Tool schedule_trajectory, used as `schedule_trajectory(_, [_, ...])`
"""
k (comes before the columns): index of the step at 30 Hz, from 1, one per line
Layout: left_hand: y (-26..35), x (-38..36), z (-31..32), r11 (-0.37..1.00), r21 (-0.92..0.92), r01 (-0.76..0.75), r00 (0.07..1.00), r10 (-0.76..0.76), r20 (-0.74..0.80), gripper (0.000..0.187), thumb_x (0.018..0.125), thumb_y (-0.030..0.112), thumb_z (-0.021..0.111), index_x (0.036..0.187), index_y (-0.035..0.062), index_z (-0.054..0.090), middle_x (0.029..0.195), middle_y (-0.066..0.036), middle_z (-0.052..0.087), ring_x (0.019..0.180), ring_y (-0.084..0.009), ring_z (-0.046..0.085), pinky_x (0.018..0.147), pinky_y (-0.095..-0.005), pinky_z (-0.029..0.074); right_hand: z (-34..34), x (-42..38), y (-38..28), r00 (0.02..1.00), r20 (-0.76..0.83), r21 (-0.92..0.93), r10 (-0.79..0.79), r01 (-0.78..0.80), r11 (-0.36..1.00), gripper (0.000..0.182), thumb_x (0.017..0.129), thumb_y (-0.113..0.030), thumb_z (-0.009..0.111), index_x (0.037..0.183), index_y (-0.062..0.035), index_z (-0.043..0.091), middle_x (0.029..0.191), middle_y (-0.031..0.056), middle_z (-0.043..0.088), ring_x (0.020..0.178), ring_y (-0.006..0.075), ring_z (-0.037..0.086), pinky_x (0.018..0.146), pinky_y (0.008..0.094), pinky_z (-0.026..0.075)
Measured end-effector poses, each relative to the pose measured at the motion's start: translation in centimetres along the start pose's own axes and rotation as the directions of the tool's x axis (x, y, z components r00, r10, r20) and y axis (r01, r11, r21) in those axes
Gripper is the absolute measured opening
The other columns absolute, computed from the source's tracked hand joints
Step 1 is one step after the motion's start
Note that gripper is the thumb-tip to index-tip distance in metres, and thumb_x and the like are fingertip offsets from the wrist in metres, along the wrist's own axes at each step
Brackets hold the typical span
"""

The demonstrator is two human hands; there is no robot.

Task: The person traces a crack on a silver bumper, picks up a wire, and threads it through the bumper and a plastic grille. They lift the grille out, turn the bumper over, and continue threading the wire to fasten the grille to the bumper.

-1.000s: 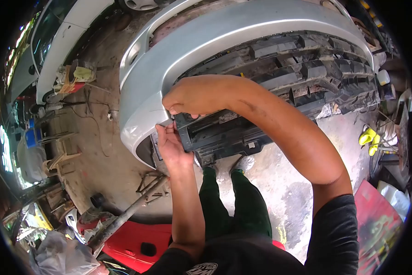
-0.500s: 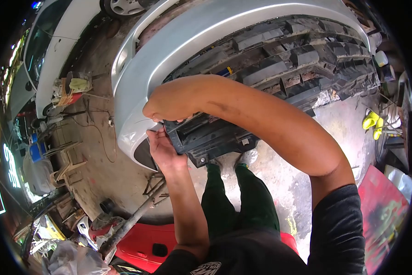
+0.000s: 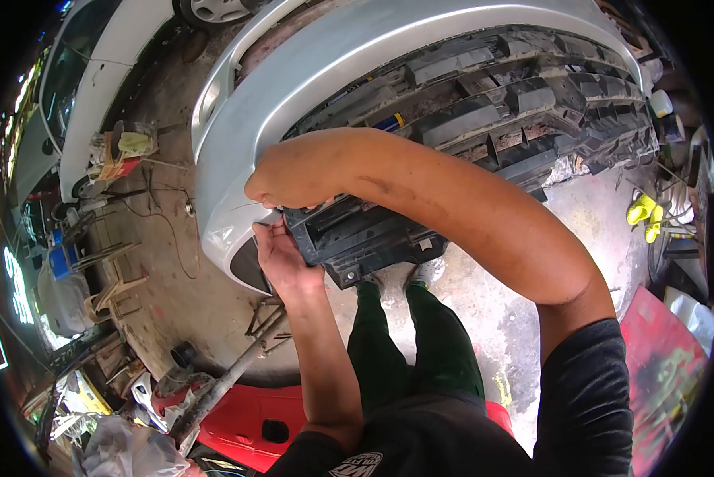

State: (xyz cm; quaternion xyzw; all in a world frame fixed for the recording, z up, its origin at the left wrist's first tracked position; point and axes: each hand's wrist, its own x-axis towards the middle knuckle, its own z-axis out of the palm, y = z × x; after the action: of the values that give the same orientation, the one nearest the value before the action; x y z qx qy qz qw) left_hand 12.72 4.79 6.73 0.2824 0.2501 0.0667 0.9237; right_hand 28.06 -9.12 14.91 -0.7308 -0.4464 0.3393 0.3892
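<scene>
A silver car bumper (image 3: 238,159) curves across the upper middle, with a black slatted plastic grille (image 3: 484,107) inside it. My left hand (image 3: 284,256) is at the left end of a black plastic panel (image 3: 373,242), its fingers bent up against the edge where panel and bumper meet. My right hand (image 3: 285,176) reaches over from the right and lies just above it on the bumper's corner, with fingers curled under and mostly hidden. A thin wire or thread sticks out beside it. What either hand pinches is too small to make out.
A red car panel (image 3: 250,421) and a metal pole (image 3: 222,385) lie at the lower left. Wooden stands (image 3: 122,278) and a white car body (image 3: 106,87) are on the left. Yellow shoes (image 3: 643,211) and a red painted panel (image 3: 663,358) are at the right.
The view has shifted very slightly. The right hand has moved a little at the bumper's corner, and the thin wire beside it now points left. The left hand keeps nearly the same place.
</scene>
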Motion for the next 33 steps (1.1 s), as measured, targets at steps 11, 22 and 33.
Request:
schedule_trajectory(11, [0.0, -0.4, 0.7, 0.999, 0.026, -0.022, 1.000, 0.021, 0.016, 0.037, 0.109, 0.037, 0.039, 0.121, 0.0064, 0.056, 0.123, -0.009, 0.065, 0.119, -0.0255, 0.060, 0.106, -0.0448, 0.045, 1.9, 1.2, 1.4, 0.943, -0.186, -0.303, -0.276, 0.212, 0.929, 0.012, 0.088, -0.012, 0.060, 0.086, -0.0009, 0.064, 0.081, 0.0196, 0.068, 0.078, 0.0395, 0.068, 0.068, 0.0468, 0.051])
schedule_trajectory(22, [-0.1, 0.2, -0.2, 0.992, 0.116, -0.050, 0.996, 0.059, -0.074, 0.044, 0.107, 0.044, 0.044, 0.125, 0.0061, 0.056, 0.122, -0.008, 0.064, 0.119, -0.0236, 0.059, 0.105, -0.0436, 0.045, 4.8, -0.9, 1.0, 0.871, -0.435, -0.288, -0.229, 0.107, 0.952, 0.012, 0.089, -0.010, 0.059, 0.094, -0.0001, 0.063, 0.086, 0.0205, 0.068, 0.085, 0.0408, 0.069, 0.074, 0.0482, 0.053])
schedule_trajectory(33, [-0.2, -0.2, 0.9, 0.991, 0.100, -0.093, 0.991, 0.102, -0.090, 0.039, 0.109, 0.038, 0.039, 0.121, 0.0050, 0.056, 0.124, -0.009, 0.063, 0.121, -0.0250, 0.058, 0.106, -0.0440, 0.044, 5.0, -1.6, 0.5, 0.846, -0.486, -0.247, -0.221, 0.109, 0.963, 0.015, 0.090, -0.010, 0.059, 0.100, 0.0005, 0.061, 0.093, 0.0195, 0.067, 0.090, 0.0394, 0.068, 0.078, 0.0476, 0.053])
